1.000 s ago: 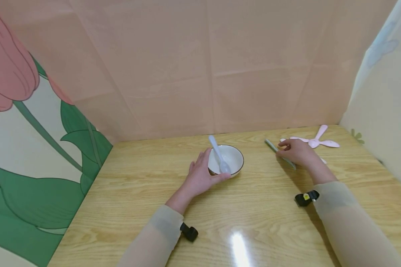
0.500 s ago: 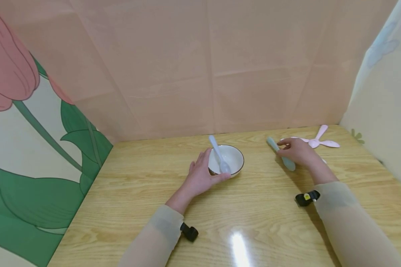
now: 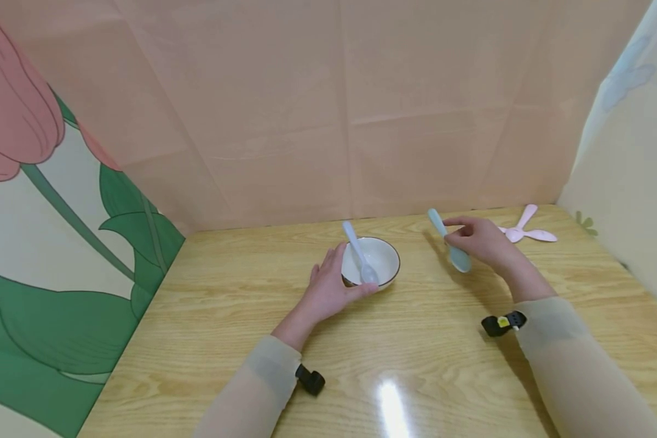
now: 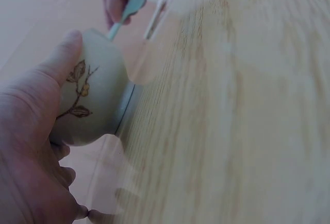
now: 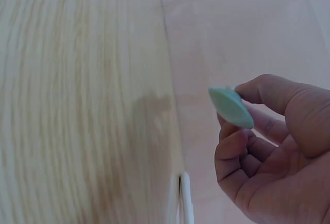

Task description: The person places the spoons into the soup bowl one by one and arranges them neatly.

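Observation:
My left hand (image 3: 333, 289) holds a white bowl (image 3: 384, 258) with a dark rim, its thumb at the near edge and fingers around the left side. The left wrist view shows a brown leafy branch painted on the outside of the bowl (image 4: 100, 108). Inside leans a pale lavender spoon (image 3: 354, 242), handle sticking out over the far rim. To the right, my right hand (image 3: 484, 243) pinches a mint-green spoon (image 3: 460, 260) between thumb and fingers, raised above the table. In the right wrist view, the head of that spoon (image 5: 231, 108) points toward the camera.
Pink spoons (image 3: 517, 235) lie fanned out at the back right of the wooden table (image 3: 241, 304), partly hidden by my right hand. A pinkish backdrop (image 3: 285, 121) rises along the far edge, and patterned panels stand at both sides.
My right hand has turned the green spoon to show its face, lifted it and shifted slightly left, away from the pink spoons. My left hand and the bowl have stayed put.

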